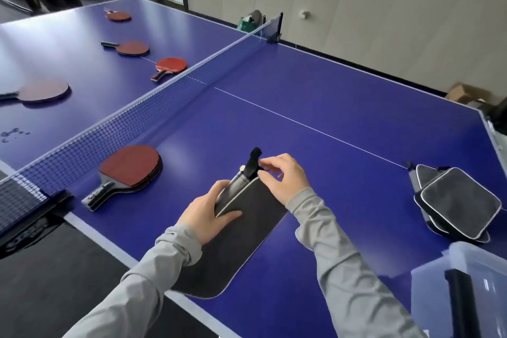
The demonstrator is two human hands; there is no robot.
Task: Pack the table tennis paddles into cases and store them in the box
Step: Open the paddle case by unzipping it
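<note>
- So there's a dark grey case lying flat on the near edge of the blue table, with its lower corner hanging a bit over the white border.
- A paddle handle pokes out of the case's open top end, so that paddle is mostly inside already.
- Left hand holds the case near the opening, thumb on top of the flap, fingers curled round the left edge.
- Right hand is up at the top corner, fingertips pinching a black strap that sticks up from the case. Could be a zipper pull, it's kinda blurry there.
- Just left of the case, a stack of red paddles sits close to the net.
- Four more red paddles lie on the far side of the net: and.
- Off to the right, a pile of packed cases sits near the table edge.
- Clear plastic box is at the bottom right corner, just below that pile.
</note>
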